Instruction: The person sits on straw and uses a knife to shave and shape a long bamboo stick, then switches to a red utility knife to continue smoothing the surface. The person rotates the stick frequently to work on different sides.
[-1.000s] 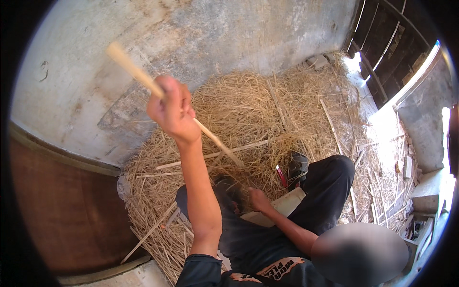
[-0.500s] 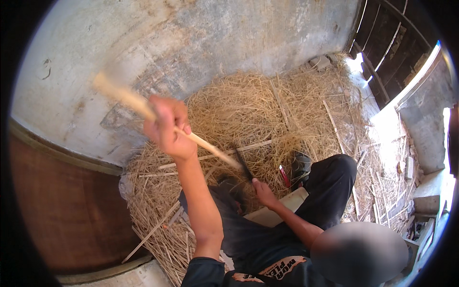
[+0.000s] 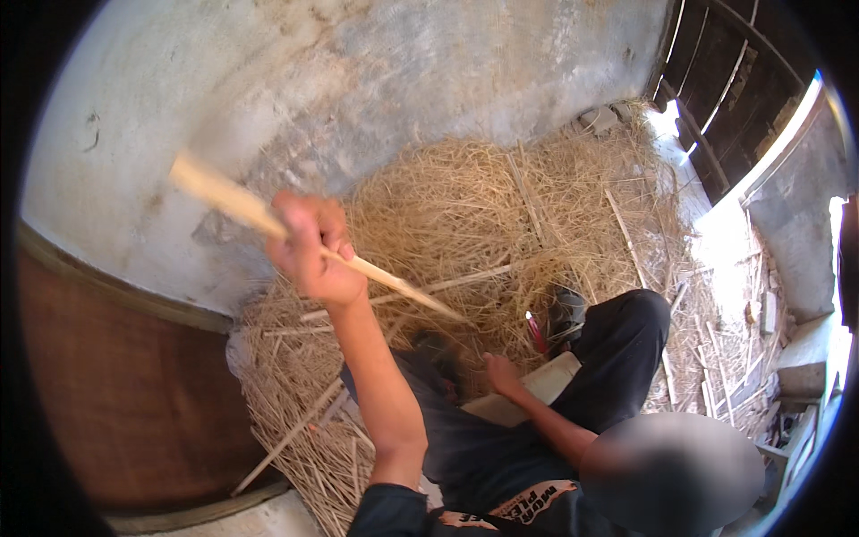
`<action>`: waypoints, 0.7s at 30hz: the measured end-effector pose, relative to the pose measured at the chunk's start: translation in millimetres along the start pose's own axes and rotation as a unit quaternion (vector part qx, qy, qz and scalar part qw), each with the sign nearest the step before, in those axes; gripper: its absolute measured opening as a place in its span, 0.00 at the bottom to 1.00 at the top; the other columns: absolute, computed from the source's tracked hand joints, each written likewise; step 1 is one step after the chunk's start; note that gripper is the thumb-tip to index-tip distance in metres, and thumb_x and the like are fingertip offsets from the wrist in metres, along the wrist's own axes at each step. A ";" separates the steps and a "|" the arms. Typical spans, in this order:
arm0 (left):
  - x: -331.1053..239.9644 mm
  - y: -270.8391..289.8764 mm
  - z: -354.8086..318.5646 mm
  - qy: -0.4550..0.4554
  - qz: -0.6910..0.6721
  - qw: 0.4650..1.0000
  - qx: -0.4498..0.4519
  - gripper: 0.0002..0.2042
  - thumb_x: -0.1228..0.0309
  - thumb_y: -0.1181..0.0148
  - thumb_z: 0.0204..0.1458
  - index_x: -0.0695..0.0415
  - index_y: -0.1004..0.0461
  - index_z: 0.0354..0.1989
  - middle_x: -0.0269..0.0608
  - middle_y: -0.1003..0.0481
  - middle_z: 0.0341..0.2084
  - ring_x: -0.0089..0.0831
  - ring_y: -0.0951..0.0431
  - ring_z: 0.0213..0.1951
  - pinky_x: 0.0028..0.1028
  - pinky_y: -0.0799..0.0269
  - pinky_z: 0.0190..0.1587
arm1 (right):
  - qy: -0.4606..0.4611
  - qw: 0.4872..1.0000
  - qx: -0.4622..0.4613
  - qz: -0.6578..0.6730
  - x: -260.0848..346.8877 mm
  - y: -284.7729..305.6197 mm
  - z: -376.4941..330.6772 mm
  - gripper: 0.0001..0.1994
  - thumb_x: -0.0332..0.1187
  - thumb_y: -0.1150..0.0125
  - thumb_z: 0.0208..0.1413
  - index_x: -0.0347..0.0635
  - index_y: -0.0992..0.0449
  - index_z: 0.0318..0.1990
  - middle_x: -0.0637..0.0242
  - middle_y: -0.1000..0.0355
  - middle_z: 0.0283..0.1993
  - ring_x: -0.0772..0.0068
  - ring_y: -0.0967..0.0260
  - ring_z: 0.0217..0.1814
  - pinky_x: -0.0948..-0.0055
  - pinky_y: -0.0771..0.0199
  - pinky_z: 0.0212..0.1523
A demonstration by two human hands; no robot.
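My left hand (image 3: 313,246) is raised and wrapped round a pale wooden stick (image 3: 224,192). The stick slants from its thick end at upper left down to a thin tip over the straw, short of my other hand. Low between my legs, my right hand (image 3: 503,371) is closed round the handle end of a knife. The knife's dark blade is smeared by motion and hardly shows. Beneath my right forearm lies a pale, flat slab (image 3: 555,376). A slim red thing with a white tip (image 3: 535,331) is just beyond the slab, beside my foot.
Straw and thin wood strips (image 3: 438,197) cover the floor around my legs. A stained plaster wall (image 3: 403,72) rises beyond them. At left is a brown panel (image 3: 125,385); dark slatted boards (image 3: 729,89) stand at far right, above bright sunlight and rubble.
The knife's blade, seen against the stick's lower end before, is now blurred away from it. My right hand has shifted slightly right and nearer. The stick is held at nearly the same slant.
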State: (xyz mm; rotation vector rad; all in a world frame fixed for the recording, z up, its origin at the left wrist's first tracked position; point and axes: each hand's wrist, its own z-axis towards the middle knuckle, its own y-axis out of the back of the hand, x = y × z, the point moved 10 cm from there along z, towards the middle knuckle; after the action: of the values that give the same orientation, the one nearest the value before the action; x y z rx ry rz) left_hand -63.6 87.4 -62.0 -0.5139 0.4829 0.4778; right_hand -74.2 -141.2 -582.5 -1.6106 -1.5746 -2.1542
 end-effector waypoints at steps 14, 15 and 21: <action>-4.2 -7.3 -6.4 0.019 -0.058 0.992 0.108 0.16 0.62 0.51 0.71 0.50 0.44 0.29 0.29 0.43 0.13 0.18 0.48 0.13 0.21 0.53 0.17 | -0.180 0.910 -0.030 0.372 23.5 50.3 21.5 0.26 0.54 0.62 0.80 0.46 0.30 0.34 0.71 0.38 0.20 0.76 0.42 0.17 0.70 0.44 0.19; -7.2 -4.0 -3.1 0.019 -0.052 0.993 0.103 0.15 0.63 0.51 0.71 0.50 0.43 0.29 0.29 0.43 0.13 0.18 0.48 0.13 0.21 0.53 0.17 | -0.230 0.887 0.030 0.400 24.5 40.9 16.8 0.26 0.54 0.62 0.80 0.46 0.30 0.33 0.71 0.39 0.20 0.77 0.42 0.17 0.70 0.45 0.19; -11.5 2.4 -10.9 0.027 -0.045 0.994 0.100 0.13 0.66 0.49 0.69 0.50 0.41 0.31 0.29 0.43 0.13 0.18 0.48 0.13 0.21 0.52 0.17 | -0.116 0.856 -0.105 0.492 105.4 190.1 50.5 0.30 0.56 0.62 0.78 0.44 0.32 0.28 0.73 0.39 0.19 0.76 0.41 0.20 0.71 0.42 0.23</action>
State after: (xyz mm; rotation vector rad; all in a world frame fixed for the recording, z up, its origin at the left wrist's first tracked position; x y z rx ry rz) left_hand -77.3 79.6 -64.9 -0.3549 0.5507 0.3264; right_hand 14.7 -145.1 -377.9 -2.1162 -0.2944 -1.5860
